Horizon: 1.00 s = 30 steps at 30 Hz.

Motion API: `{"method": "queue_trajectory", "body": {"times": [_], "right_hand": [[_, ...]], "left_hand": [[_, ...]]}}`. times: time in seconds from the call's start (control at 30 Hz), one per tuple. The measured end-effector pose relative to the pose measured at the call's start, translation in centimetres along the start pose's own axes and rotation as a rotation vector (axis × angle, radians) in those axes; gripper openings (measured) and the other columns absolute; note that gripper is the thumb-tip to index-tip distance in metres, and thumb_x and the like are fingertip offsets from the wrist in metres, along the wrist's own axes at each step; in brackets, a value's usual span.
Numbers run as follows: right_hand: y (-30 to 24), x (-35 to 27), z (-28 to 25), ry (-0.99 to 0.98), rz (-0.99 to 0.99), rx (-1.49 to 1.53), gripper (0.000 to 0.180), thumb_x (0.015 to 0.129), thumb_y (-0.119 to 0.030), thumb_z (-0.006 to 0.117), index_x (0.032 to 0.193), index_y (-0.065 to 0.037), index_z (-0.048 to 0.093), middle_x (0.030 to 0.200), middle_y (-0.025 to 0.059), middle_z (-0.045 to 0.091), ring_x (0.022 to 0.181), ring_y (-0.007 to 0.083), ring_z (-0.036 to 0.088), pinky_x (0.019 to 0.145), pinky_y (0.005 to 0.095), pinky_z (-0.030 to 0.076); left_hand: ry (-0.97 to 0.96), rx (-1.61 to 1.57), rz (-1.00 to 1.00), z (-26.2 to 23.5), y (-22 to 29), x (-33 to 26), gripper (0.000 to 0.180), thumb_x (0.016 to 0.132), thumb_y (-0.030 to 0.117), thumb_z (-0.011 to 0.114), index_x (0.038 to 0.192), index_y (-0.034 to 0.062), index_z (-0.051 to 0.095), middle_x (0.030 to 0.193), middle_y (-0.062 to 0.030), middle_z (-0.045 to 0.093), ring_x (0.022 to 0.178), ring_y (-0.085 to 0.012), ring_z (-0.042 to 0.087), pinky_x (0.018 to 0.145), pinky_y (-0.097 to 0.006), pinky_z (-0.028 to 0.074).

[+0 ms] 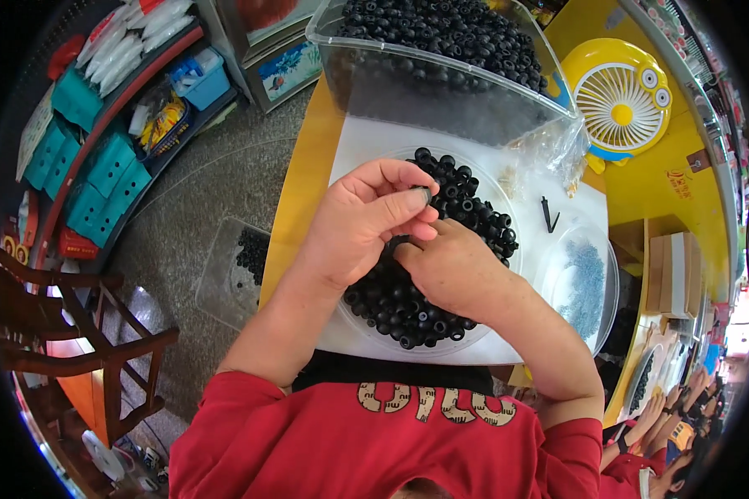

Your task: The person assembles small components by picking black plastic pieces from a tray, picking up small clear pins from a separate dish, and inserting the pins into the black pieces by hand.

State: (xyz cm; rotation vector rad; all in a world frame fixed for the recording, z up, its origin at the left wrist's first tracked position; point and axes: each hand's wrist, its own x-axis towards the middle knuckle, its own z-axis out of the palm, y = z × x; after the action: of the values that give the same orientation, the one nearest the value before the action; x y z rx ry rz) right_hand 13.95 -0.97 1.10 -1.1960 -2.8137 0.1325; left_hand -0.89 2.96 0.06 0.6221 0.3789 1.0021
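My left hand [366, 212] is raised over a round clear tray [484, 339], thumb and forefinger pinched on a small black ring-shaped piece [425, 193]. Just below and to its right, my right hand [458, 266] is curled, its fingertips close to my left fingers; what it grips, if anything, is hidden. Heaped in the tray around both hands are many black hollow plastic pieces [408, 316], rounded with a hole through each. My right hand covers the middle of the heap.
A large clear bin [441, 100] of similar black pieces stands at the back. To the right lie a thin black tool [549, 214], a round dish of bluish-grey bits [581, 283] and a yellow fan [620, 108]. A box with small black parts [220, 283] sits low at left, near a wooden chair [100, 349].
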Motion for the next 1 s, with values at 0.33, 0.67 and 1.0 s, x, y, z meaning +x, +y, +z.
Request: {"method": "queue_trajectory", "body": {"times": [0.33, 0.67, 1.0], "right_hand": [[0.4, -1.3, 0.1, -0.018, 0.262, 0.114, 0.006, 0.071, -0.009, 0.053, 0.071, -0.003, 0.055, 0.070, 0.0078, 0.059, 0.068, 0.0227, 0.057, 0.060, 0.0332, 0.045], [1.4, -3.5, -1.7, 0.576, 0.513, 0.926, 0.011, 0.078, -0.003, 0.055, 0.089, -0.004, 0.059, 0.077, 0.0057, 0.060, 0.071, 0.0132, 0.057, 0.064, 0.0236, 0.045], [1.0, -2.8, -1.6, 0.584, 0.485, 0.878, 0.012, 0.077, 0.001, 0.056, 0.088, -0.003, 0.059, 0.079, 0.0021, 0.057, 0.073, 0.0086, 0.052, 0.065, 0.0207, 0.042]], "left_hand": [[-0.077, 0.218, 0.046, 0.3, -0.9, -0.3, 0.016, 0.077, -0.005, 0.054, 0.092, 0.0010, 0.052, 0.086, -0.0059, 0.057, 0.075, -0.0135, 0.058, 0.069, -0.025, 0.050], [-0.030, 0.408, -0.100, 1.6, -1.1, -0.5, 0.029, 0.076, -0.003, 0.056, 0.103, 0.0020, 0.046, 0.091, -0.0049, 0.053, 0.083, -0.0106, 0.054, 0.072, -0.025, 0.049], [-0.032, 0.413, -0.123, 1.7, -1.1, -0.6, 0.032, 0.075, -0.005, 0.056, 0.105, 0.0020, 0.045, 0.092, -0.0056, 0.051, 0.086, -0.0116, 0.053, 0.073, -0.025, 0.049]]}}
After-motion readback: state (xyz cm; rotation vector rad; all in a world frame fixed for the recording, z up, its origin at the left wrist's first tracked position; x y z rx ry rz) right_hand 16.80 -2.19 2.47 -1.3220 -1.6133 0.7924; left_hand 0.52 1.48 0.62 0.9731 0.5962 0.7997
